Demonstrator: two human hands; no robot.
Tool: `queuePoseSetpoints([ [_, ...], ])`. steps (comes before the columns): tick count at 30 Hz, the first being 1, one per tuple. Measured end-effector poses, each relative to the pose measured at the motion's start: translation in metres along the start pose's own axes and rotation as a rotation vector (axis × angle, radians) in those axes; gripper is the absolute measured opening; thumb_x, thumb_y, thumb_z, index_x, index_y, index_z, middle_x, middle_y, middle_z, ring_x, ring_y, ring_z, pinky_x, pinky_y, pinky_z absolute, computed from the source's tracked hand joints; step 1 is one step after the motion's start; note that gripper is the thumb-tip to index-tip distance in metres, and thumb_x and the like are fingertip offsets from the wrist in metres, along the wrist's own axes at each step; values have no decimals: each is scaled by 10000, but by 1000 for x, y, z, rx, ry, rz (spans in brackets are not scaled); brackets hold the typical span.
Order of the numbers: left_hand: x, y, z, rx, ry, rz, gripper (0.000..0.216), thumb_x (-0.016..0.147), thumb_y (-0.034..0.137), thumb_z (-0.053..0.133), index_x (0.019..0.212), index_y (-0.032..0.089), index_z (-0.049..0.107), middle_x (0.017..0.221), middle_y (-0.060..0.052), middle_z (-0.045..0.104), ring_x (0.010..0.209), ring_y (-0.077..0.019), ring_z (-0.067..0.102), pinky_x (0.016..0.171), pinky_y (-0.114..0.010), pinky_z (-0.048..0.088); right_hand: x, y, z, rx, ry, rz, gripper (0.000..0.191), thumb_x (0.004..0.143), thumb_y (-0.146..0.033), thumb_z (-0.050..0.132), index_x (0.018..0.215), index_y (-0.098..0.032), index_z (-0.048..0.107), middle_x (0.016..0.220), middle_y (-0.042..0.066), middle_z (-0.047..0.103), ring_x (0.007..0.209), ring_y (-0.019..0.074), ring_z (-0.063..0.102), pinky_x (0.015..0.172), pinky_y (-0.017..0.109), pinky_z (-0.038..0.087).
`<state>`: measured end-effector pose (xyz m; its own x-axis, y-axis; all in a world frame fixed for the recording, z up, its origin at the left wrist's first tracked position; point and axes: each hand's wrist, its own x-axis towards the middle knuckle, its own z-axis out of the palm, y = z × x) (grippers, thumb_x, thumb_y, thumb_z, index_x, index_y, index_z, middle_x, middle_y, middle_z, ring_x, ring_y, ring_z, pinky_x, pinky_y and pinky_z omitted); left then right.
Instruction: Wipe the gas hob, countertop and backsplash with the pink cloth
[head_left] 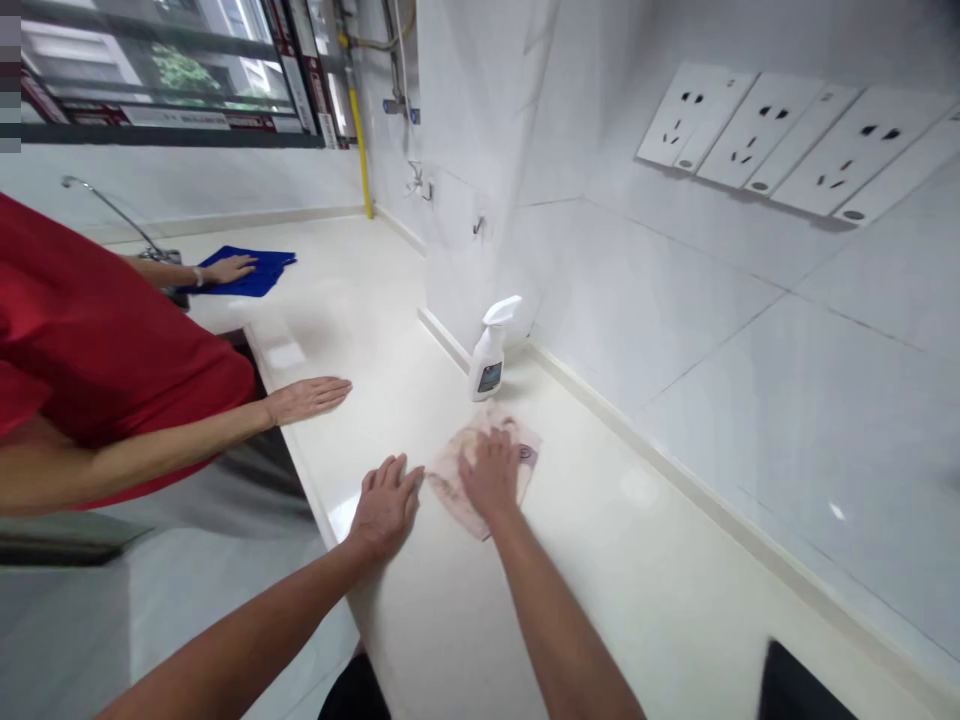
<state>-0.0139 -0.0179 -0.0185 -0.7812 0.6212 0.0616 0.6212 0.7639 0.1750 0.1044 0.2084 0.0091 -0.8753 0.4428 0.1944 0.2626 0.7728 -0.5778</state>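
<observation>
My right hand (491, 475) lies flat on a pale pink cloth (454, 485) spread on the white countertop (600, 560). My left hand (386, 505) rests palm down on the counter near its front edge, just left of the cloth, holding nothing. A white spray bottle (489, 352) stands upright beyond the cloth, close to the wall.
A person in a red top stands at the left, one hand (307, 398) flat on the counter, the other hand (229, 268) pressing a blue cloth (255, 272) near a tap (112, 210). Wall sockets (795, 135) sit on the right wall. A dark object (802, 690) shows at the bottom right.
</observation>
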Motion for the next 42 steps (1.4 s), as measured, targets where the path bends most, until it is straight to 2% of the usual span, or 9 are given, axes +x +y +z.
queuePoseSetpoints([
  [5, 3, -10, 7, 11, 37, 30, 514, 1003, 244, 443, 1474, 187, 640, 1606, -174, 559, 1502, -361, 468, 1185, -528, 399, -56, -49, 21, -14, 17, -95, 526, 1016, -510, 683, 1447, -216, 616, 1554, 126, 572, 1416, 330, 546, 1200, 590, 458],
  [9, 6, -11, 10, 17, 83, 24, 491, 1035, 275, 396, 1441, 192, 659, 1583, -168, 582, 1488, -355, 480, 1184, -537, 395, -143, -41, 25, -114, 47, -199, 583, 990, -505, 674, 1510, -258, 582, 1636, 85, 537, 1558, 337, 418, 1308, 558, 327],
  [14, 7, -7, 10, 4, 94, 29, 488, 1054, 326, 389, 1429, 181, 667, 1573, -187, 585, 1487, -371, 475, 1175, -564, 398, -253, 70, 0, -357, 147, -365, 611, 915, -554, 684, 1475, -317, 625, 1499, 66, 668, 1396, 377, 612, 1086, 530, 542],
  [18, 6, -5, 9, -1, 87, 30, 499, 1060, 351, 388, 1436, 171, 662, 1587, -195, 569, 1503, -384, 453, 1184, -577, 383, -294, 169, -47, -551, 252, 51, 528, 995, -574, 521, 1396, -277, 693, 1451, 150, 685, 1369, 438, 621, 1068, 646, 519],
  [22, 6, -2, 7, -15, 70, 12, 496, 1060, 353, 401, 1446, 175, 655, 1604, -191, 553, 1525, -374, 430, 1207, -567, 363, -260, 200, -94, -569, 279, 452, 769, 998, -690, 327, 1417, -139, 662, 1536, 243, 592, 1464, 468, 511, 1136, 714, 433],
  [28, 5, 4, 1, -8, 20, 0, 501, 1061, 344, 397, 1464, 172, 640, 1626, -200, 525, 1533, -386, 415, 1210, -583, 355, -114, 150, -104, -514, 244, 888, 784, 1002, -512, 303, 1527, 32, 509, 1595, 355, 459, 1497, 524, 386, 1154, 730, 338],
  [35, 5, 3, 1, 5, 38, 0, 490, 1064, 340, 393, 1458, 191, 643, 1617, -186, 537, 1521, -368, 428, 1207, -567, 356, 7, 51, -15, -435, 94, 606, 689, 1039, -434, 392, 1605, -50, 479, 1684, 259, 412, 1576, 446, 307, 1249, 657, 239],
  [38, 5, 1, 1, 14, 45, -1, 489, 1069, 344, 386, 1461, 202, 641, 1613, -176, 541, 1518, -353, 432, 1204, -548, 359, 13, 1, 24, -363, 12, 432, 638, 1036, -417, 464, 1614, -150, 503, 1726, 170, 387, 1612, 392, 284, 1295, 622, 199],
  [42, 5, 0, -3, 34, 11, 1, 500, 1025, 270, 438, 1483, 197, 625, 1630, -180, 520, 1522, -357, 427, 1209, -540, 349, -27, -31, 48, -172, -115, 114, 647, 1036, -450, 522, 1638, -216, 473, 1750, 119, 357, 1653, 343, 224, 1335, 611, 158],
])
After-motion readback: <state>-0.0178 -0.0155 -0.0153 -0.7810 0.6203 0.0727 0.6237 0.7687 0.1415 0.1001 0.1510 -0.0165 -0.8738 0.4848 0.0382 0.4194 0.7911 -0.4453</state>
